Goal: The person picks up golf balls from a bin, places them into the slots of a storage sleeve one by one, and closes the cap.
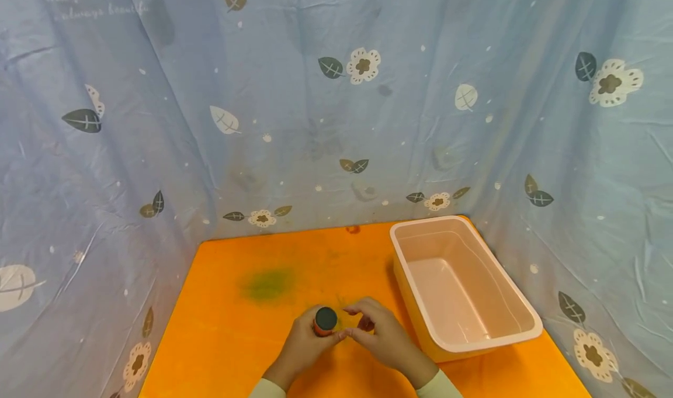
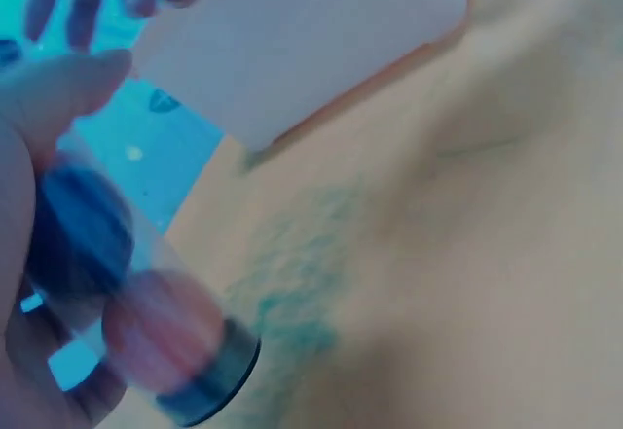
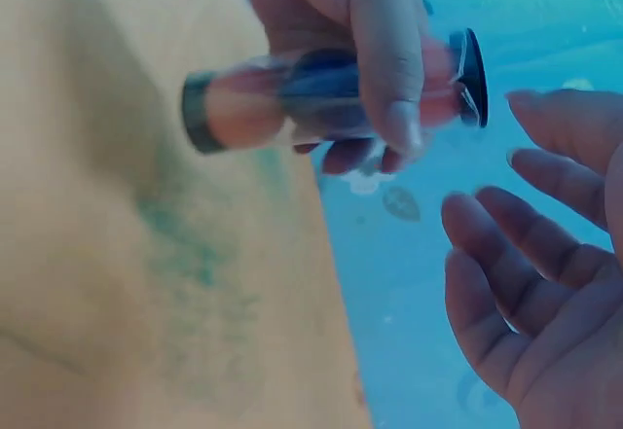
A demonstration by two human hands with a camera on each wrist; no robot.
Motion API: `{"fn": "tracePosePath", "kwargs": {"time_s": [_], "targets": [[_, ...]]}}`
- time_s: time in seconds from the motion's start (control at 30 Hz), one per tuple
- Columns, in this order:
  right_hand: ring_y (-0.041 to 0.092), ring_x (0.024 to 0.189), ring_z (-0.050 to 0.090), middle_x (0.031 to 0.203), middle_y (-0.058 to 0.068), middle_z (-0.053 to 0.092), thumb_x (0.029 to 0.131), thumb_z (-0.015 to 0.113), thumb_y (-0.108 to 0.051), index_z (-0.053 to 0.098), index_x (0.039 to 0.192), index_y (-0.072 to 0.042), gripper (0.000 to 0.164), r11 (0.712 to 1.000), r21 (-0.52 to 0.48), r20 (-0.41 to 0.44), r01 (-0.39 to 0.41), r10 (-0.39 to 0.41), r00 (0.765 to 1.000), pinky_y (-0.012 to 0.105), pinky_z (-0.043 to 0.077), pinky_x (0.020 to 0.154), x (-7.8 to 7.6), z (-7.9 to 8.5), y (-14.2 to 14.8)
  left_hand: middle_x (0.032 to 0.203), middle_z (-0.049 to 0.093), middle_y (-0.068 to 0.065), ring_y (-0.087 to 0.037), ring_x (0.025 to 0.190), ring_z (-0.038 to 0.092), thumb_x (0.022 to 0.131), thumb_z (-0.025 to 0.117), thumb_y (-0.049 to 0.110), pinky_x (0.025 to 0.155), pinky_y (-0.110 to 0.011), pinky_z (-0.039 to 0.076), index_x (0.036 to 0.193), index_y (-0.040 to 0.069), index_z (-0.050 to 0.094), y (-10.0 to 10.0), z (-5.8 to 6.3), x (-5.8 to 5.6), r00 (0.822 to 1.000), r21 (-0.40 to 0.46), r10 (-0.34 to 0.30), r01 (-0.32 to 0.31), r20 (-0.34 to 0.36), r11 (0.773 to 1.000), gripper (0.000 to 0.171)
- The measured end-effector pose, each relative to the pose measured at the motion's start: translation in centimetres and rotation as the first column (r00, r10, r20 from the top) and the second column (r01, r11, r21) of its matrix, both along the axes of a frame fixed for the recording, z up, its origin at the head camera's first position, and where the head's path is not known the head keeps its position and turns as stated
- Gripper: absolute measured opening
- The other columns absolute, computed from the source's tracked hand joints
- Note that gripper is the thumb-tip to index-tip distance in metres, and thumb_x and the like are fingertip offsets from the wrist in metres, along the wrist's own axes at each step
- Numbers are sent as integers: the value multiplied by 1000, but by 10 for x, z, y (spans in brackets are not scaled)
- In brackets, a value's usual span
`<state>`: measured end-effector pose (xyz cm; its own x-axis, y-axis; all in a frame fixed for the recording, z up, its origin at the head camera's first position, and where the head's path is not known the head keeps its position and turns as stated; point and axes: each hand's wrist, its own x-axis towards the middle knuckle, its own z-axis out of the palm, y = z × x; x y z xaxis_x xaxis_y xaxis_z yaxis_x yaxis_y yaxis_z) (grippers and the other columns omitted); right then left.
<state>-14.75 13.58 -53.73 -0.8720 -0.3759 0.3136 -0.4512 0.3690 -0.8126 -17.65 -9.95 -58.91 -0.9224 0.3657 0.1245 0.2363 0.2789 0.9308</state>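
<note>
My left hand [image 1: 306, 341] grips a clear tube [image 3: 263, 108] with black caps at both ends, thumb on one side and fingers around the other. Inside the tube are balls in a row: a reddish-orange one [image 2: 165, 332] near one end, a dark blue one in the middle and a red one by the other cap [image 3: 473, 77]. In the head view the tube stands nearly upright, its black cap [image 1: 326, 318] facing up. Just to the right, my right hand [image 1: 382, 335] holds nothing, its fingers loosely bent and spread apart from the cap.
A pale pink plastic basin [image 1: 505, 304] stands to the right on the orange tabletop [image 1: 226, 322]. Beyond the hands is a green smudge [image 1: 269, 284] on the surface. Blue patterned curtains [image 1: 294, 106] close off the back and both sides.
</note>
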Motion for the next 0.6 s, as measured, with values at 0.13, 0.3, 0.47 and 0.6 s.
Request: {"fn": "tracePosePath", "kwargs": {"time_s": [0.13,0.3,0.47,0.6], "targets": [[10,83,61,118,-3,66,104,79,-18,74,126,-16,23,998,-16,33,58,-58,998,31,57,75,5,-12,7,118,71,-12,-26,104,70,90,93,36,89,-39,57,127,19,69,3,-4,-7,997,6,50,-50,61,999,48],[11,83,60,115,-1,65,104,78,-17,75,123,-13,20,995,-16,114,96,-93,989,30,56,73,11,-27,14,136,67,-19,-42,118,68,86,96,33,98,-48,57,140,13,66,7,-9,-17,989,92,71,-83,130,992,65],[11,83,60,112,-1,64,105,78,-21,75,121,-14,18,994,-13,175,105,-102,979,30,56,72,16,-38,18,140,66,-21,-44,123,66,86,97,29,101,-52,55,139,12,67,11,-18,-27,990,97,95,-106,105,990,63],[11,83,60,111,4,66,105,77,-18,75,120,-13,17,994,-18,189,109,-103,977,29,56,71,19,-44,19,136,67,-21,-39,123,66,88,95,20,102,-52,55,137,10,67,12,-26,-32,992,76,107,-111,63,991,57]]}}
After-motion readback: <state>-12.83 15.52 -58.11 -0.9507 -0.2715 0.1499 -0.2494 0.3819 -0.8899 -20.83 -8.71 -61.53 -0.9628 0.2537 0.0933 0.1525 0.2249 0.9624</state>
